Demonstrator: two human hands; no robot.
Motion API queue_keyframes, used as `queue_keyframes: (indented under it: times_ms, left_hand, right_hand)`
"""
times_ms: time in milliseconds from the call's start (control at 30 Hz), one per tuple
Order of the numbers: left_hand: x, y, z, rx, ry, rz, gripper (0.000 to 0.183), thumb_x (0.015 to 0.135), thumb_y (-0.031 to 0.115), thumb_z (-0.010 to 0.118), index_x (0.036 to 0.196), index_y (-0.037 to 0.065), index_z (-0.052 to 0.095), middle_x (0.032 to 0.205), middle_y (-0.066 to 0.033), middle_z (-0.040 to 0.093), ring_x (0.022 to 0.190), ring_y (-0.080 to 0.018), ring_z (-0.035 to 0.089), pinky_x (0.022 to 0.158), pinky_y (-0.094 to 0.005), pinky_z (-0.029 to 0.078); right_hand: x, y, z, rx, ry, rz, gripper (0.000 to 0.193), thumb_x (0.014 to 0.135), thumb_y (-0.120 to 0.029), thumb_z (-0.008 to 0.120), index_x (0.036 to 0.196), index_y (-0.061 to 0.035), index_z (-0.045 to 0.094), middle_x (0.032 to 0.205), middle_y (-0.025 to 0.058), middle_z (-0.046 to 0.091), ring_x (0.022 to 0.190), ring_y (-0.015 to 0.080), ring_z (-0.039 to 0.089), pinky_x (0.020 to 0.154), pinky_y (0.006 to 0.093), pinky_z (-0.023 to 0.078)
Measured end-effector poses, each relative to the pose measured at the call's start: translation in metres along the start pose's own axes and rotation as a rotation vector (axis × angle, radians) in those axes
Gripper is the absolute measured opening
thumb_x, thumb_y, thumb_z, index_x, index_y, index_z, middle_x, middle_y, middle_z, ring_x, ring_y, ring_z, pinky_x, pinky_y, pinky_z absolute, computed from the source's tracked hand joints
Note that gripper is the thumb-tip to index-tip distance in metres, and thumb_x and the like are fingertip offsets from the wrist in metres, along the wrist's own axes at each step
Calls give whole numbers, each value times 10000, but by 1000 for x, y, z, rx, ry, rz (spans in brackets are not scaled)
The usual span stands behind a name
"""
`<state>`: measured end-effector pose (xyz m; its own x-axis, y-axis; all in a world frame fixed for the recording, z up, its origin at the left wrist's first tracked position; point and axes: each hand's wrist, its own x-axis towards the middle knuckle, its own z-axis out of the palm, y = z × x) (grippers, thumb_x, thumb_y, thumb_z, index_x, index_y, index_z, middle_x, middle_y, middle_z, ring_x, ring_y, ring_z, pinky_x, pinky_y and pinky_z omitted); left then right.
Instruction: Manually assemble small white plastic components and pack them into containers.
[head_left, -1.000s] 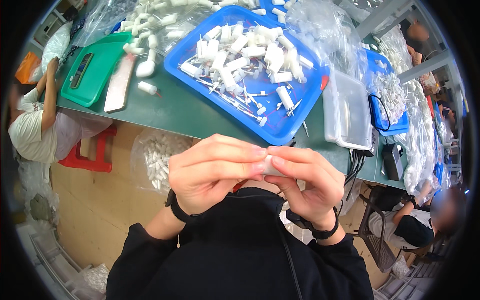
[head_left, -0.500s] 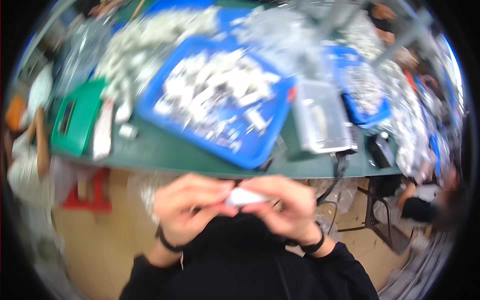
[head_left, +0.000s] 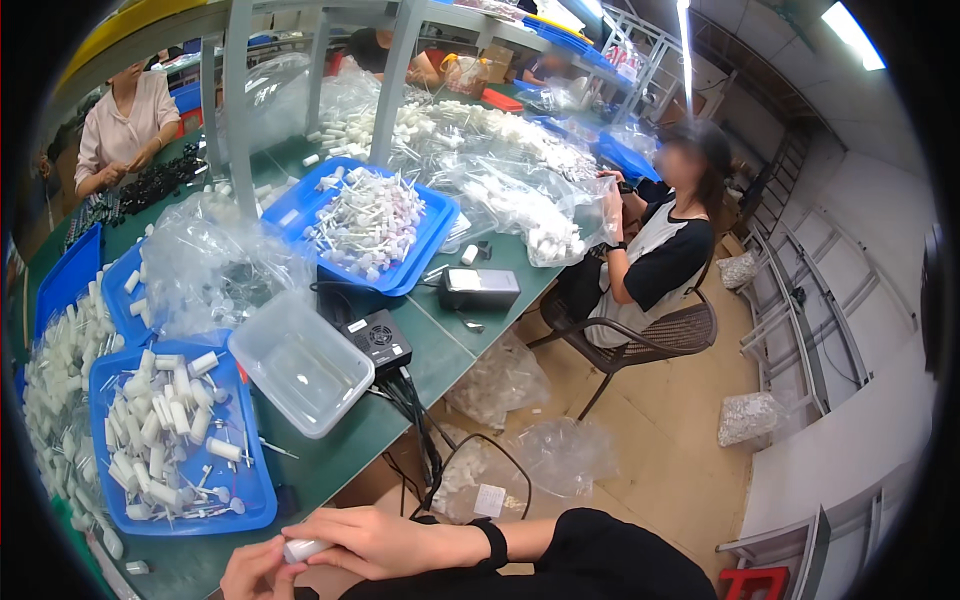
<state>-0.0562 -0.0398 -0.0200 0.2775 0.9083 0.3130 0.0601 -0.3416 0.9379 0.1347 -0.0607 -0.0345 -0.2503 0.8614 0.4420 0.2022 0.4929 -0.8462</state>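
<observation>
Low in the view, near the table's front edge, both my hands are closed on one small white cylindrical piece [head_left: 304,550]. The fingers of my left hand [head_left: 256,574] pinch it from the left. My right hand [head_left: 378,541] lies over its right side, with the fingers curled round and partly hiding it. Just beyond them stands a blue tray [head_left: 255,492] with many similar white cylinders and thin-stemmed parts with round ends. To the tray's right is an open clear plastic bin [head_left: 305,362].
A black device with a fan [head_left: 378,340] and cables sits beside the bin. A second blue tray [head_left: 440,225] of parts and a dark box [head_left: 480,289] stand farther back. Plastic bags [head_left: 225,265] and metal posts [head_left: 238,110] rise nearby. A co-worker [head_left: 650,240] sits at right.
The view has swung to the right and up, so the tray now appears at lower left and the seated co-worker shows fully. Both hands still hold the white piece.
</observation>
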Motion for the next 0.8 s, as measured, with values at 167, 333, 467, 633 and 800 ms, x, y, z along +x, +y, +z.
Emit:
queue_keyframes:
  times_ms: [167, 333, 467, 633, 800]
  left_hand:
    - [13, 9, -3, 102, -181, -10, 179, 704, -121, 678, 875, -77, 650, 884, -158, 663, 814, -218, 633, 718, -294, 503]
    - [10, -2, 4, 191, -232, 180, 192, 685, -127, 702, 858, -53, 664, 838, -165, 657, 722, -251, 642, 660, -296, 513]
    - [7, 2, 6, 249, -116, 275, 182, 678, -102, 716, 838, -30, 673, 827, -152, 665, 737, -258, 652, 662, -307, 517]
    - [1, -2, 1, 226, -82, 303, 178, 685, -55, 726, 848, -6, 676, 836, -141, 663, 747, -262, 656, 663, -317, 521]
    - [5, 5, -7, 228, -69, 127, 253, 715, -27, 724, 960, -6, 666, 872, -129, 666, 772, -250, 656, 692, -297, 519]
  right_hand:
    - [-10, -1, -11, 45, -68, 98, 277, 893, -125, 557, 1145, -12, 527, 898, 143, 559, 785, 334, 579, 673, 384, 468]
    - [-21, 16, -12, 85, -125, 72, 300, 877, -89, 568, 1162, -8, 528, 890, 137, 556, 778, 327, 571, 669, 377, 459]
    - [-7, 14, -14, 65, -132, -27, 331, 866, -59, 576, 1186, 8, 524, 886, 128, 557, 759, 315, 571, 661, 368, 456]
    - [-6, 20, -6, 71, -315, 92, 293, 938, -156, 485, 1182, 1, 520, 941, 148, 557, 838, 308, 593, 732, 372, 475]
    - [10, -1, 7, 286, -230, 361, 267, 979, -305, 456, 979, -50, 535, 779, 45, 545, 639, 119, 530, 572, 255, 428]
